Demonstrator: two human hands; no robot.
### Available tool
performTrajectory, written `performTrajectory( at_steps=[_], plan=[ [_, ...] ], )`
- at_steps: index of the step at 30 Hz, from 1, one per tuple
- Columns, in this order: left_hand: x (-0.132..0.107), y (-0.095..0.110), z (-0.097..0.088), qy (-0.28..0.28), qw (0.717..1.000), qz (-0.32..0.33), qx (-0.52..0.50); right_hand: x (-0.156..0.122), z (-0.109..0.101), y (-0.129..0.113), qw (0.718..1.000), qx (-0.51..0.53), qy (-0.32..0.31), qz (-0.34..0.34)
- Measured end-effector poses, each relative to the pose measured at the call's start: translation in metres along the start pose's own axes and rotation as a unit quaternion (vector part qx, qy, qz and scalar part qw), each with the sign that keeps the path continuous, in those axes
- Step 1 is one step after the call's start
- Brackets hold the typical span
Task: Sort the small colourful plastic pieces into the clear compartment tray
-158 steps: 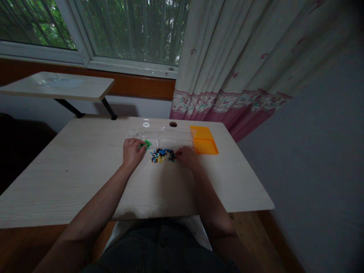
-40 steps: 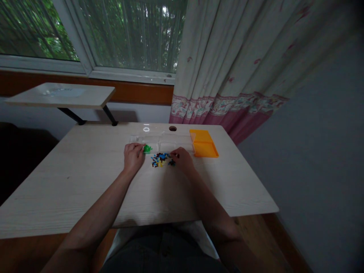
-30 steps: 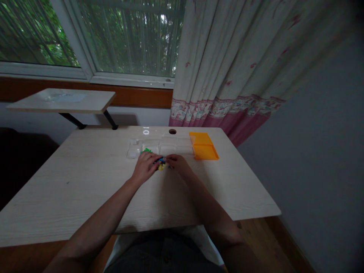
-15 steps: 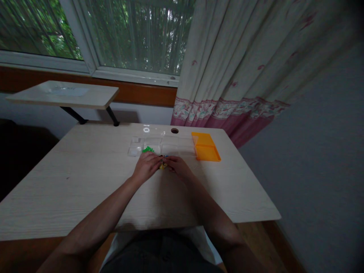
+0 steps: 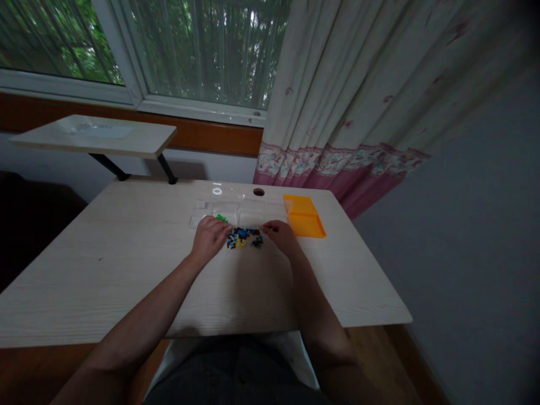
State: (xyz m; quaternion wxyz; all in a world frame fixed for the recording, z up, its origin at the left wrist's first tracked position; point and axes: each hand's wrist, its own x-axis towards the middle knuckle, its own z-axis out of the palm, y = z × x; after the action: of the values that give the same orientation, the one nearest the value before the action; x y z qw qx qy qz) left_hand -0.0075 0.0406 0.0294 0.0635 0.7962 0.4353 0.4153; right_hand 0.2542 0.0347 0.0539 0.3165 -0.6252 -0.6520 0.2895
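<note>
A pile of small building bricks [image 5: 242,233], mainly blue, black and yellow, lies loose on the desk between my hands. My left hand [image 5: 208,238] is at the pile's left edge, fingers closed together with the tips by the bricks. At the right edge, the thumb and fingers of my right hand [image 5: 282,234] are pinched. Whatever either hand holds is too small or hidden to make out. Just behind the pile stands a clear plastic compartment box [image 5: 252,206]. Green bricks [image 5: 221,217] sit in one of its left compartments, partly covered by my left hand.
An orange plastic case [image 5: 304,216] lies opened flat at the box's right end. Behind the box is a round cable hole [image 5: 259,192] in the pale wooden desk [image 5: 139,270]. A raised shelf [image 5: 95,136] on black legs stands at the back left. A curtain [image 5: 333,112] hangs beyond the desk.
My hands were close together over the bricks and have moved apart, left and right. The brick pile between them is now uncovered.
</note>
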Motion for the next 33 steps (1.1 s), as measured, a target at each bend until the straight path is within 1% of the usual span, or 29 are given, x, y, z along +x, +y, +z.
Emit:
performTrajectory(
  at_steps=[2, 3, 5, 8, 11, 16, 19, 22, 24, 29, 33],
  plan=[
    [0.002, -0.005, -0.001, 0.022, 1.0, -0.016, 0.015, -0.001, -0.008, 0.004, 0.997, -0.053, -0.057, 0.005],
    [0.003, -0.007, -0.002, 0.034, 0.999, -0.024, 0.022, -0.001, -0.01, 0.005, 0.994, -0.079, -0.07, 0.007],
    [0.004, -0.011, -0.004, 0.048, 0.998, -0.035, 0.035, -0.002, -0.014, 0.007, 0.99, -0.127, -0.067, 0.009],
    [0.005, -0.015, -0.007, 0.053, 0.996, -0.049, 0.049, -0.002, -0.014, 0.008, 0.981, -0.178, -0.066, 0.021],
    [0.005, -0.018, -0.008, 0.06, 0.995, -0.061, 0.051, -0.005, -0.009, 0.006, 0.975, -0.204, -0.08, 0.032],
    [0.004, -0.024, -0.006, 0.074, 0.993, -0.083, 0.048, -0.009, 0.001, -0.001, 0.965, -0.251, -0.074, 0.02],
    [0.003, -0.026, -0.006, 0.084, 0.99, -0.095, 0.062, -0.01, 0.004, -0.003, 0.959, -0.271, -0.075, 0.021],
    [0.003, -0.027, -0.006, 0.094, 0.987, -0.101, 0.08, -0.01, 0.004, -0.005, 0.959, -0.274, -0.076, 0.019],
    [0.003, -0.029, -0.006, 0.094, 0.986, -0.104, 0.086, -0.01, 0.003, -0.007, 0.963, -0.261, -0.068, 0.013],
    [0.001, -0.034, -0.004, 0.082, 0.987, -0.112, 0.083, -0.012, 0.001, -0.014, 0.98, -0.196, -0.01, -0.005],
    [0.001, -0.034, -0.005, 0.068, 0.988, -0.114, 0.081, -0.012, 0.005, -0.014, 0.987, -0.156, 0.025, -0.025]
  ],
)
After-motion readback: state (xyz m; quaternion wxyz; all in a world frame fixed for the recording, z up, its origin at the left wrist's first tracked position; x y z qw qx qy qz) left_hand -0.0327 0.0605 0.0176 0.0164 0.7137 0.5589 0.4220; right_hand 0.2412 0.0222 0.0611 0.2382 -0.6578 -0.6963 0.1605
